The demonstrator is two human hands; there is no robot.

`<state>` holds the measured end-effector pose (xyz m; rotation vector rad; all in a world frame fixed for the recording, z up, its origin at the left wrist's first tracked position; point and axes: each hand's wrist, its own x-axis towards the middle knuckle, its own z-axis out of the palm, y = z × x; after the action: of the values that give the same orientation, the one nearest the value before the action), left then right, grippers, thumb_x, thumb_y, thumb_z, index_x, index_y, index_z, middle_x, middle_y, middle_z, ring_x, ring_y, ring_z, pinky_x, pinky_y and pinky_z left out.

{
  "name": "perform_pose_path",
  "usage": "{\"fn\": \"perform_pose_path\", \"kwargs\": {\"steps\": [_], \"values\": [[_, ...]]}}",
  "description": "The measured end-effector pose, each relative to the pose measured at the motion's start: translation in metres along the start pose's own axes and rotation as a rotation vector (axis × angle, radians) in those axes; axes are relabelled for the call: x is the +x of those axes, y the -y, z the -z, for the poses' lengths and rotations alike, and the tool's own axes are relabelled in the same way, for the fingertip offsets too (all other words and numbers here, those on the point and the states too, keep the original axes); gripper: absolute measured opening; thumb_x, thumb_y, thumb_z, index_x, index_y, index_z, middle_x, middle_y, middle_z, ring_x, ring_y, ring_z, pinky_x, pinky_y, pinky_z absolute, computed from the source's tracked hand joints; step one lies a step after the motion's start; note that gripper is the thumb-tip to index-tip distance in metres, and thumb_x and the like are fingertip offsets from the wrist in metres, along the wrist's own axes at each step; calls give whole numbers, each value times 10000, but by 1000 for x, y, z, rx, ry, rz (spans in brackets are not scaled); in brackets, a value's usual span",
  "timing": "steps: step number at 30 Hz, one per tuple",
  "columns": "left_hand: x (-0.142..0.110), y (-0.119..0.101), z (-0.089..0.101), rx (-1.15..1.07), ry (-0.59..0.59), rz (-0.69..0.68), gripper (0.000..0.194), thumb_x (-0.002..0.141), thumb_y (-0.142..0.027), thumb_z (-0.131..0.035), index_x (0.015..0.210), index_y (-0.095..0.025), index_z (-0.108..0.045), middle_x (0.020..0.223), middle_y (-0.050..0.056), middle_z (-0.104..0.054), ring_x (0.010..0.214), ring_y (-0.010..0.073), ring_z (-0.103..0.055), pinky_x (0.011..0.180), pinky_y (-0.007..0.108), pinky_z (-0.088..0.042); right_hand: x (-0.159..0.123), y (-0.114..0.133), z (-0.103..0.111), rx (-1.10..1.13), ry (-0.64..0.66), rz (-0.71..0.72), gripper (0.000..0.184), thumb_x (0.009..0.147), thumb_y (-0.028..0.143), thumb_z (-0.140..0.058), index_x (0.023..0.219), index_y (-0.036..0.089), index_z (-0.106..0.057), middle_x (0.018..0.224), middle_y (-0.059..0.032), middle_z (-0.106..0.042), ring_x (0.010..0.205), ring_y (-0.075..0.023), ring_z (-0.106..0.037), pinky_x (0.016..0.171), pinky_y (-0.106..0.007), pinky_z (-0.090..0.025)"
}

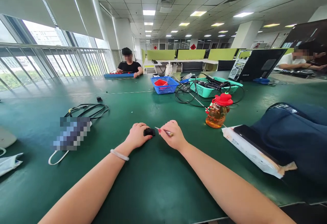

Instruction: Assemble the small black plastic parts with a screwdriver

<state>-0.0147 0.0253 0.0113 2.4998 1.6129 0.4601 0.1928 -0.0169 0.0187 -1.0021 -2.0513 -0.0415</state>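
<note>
Near the middle of the green table, my left hand (137,135) is closed on a small black block-like part (149,132), its thumb along the near side. A pale bangle circles that wrist. Just to the right, my right hand (174,134) is curled round a thin pen-like tool (168,133). The tool's fine tip points left at the black part, with a small gap seen between them. What kind of tool it is cannot be made out, since the fingers cover much of it.
At left lie a blurred-out badge with a black lanyard (99,110) and a face mask (10,164). Ahead stand a blue basket (166,89), a green basket (204,92) of cables and a red-capped bottle (216,115). A phone (258,142) rests on a white packet. Other people sit farther off.
</note>
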Motion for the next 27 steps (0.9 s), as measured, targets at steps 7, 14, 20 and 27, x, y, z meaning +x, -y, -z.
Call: {"fn": "perform_pose_path", "kwargs": {"steps": [7,14,20,27], "values": [[-3,2,-5,-62,-52,-36,390,747,-403,-709,1092,-221,-699,1236,84,-649,1244,315,-479,1095,472,-368,-14,20,9,-21,94,271,220,904,242,-443,747,210,-594,619,18,-601,613,-132,-493,867,-340,-336],[-3,5,-9,-84,-66,-57,369,748,-380,-703,1082,-223,-707,1204,74,-667,1214,301,-500,1094,462,-372,-13,23,0,-153,131,349,240,927,275,-460,759,199,-614,638,9,-595,650,-140,-483,907,-355,-313],[-2,7,-10,-104,-64,-93,368,760,-405,-686,1077,-218,-705,1201,78,-671,1208,290,-502,1089,462,-374,-15,23,-3,-230,207,362,231,919,284,-475,755,204,-615,653,1,-610,653,-147,-490,947,-380,-291],[-2,7,-12,-87,-55,-83,321,775,-375,-662,1061,-232,-695,1200,58,-672,1224,291,-483,1102,472,-356,-17,23,-5,-221,188,340,217,921,294,-499,765,197,-615,629,11,-608,639,-142,-503,968,-378,-288]]}}
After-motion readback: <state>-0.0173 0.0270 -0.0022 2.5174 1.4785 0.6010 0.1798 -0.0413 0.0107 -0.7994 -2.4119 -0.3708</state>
